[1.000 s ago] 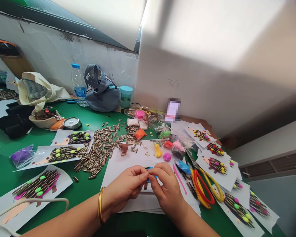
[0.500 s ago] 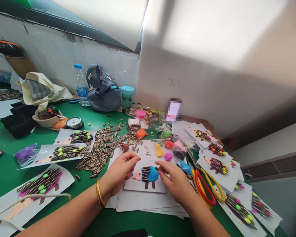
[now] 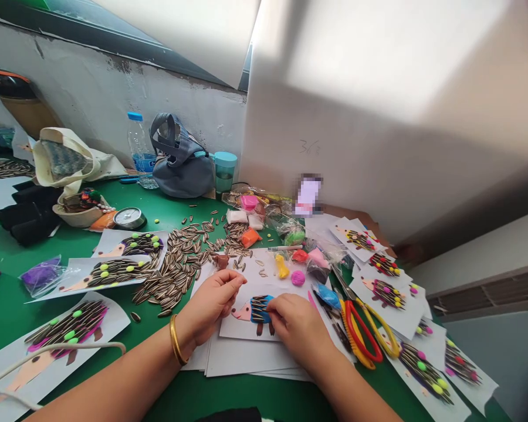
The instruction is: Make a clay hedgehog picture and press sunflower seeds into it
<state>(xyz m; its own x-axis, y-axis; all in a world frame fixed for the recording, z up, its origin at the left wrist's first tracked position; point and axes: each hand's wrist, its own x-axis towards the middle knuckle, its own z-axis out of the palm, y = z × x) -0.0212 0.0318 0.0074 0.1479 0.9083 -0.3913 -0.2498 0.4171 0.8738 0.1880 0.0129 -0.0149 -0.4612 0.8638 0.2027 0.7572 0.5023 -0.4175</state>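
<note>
A clay hedgehog (image 3: 243,312) with a pink face, blue body and brown feet lies on a white card (image 3: 246,331) in front of me. Striped sunflower seeds stand in rows in the front part of its blue clay. My right hand (image 3: 297,325) pinches a sunflower seed at the blue body, covering its rear half. Left of the card, my left hand (image 3: 211,308) hovers with thumb and fingers pressed together; whatever they hold is hidden. Beyond my left hand spreads a heap of loose sunflower seeds (image 3: 180,258).
Scissors (image 3: 365,328) lie right of my right hand. Clay lumps, including a yellow one (image 3: 282,266) and a magenta ball (image 3: 297,278), sit behind the card. Other hedgehog cards (image 3: 70,334) flank both sides. A bag (image 3: 182,164), bottle (image 3: 141,152) and cup (image 3: 224,171) stand at the wall.
My right hand has moved left and come down onto the hedgehog's blue body with the seed. My left hand stays nearly in place, and the view has shifted slightly.
</note>
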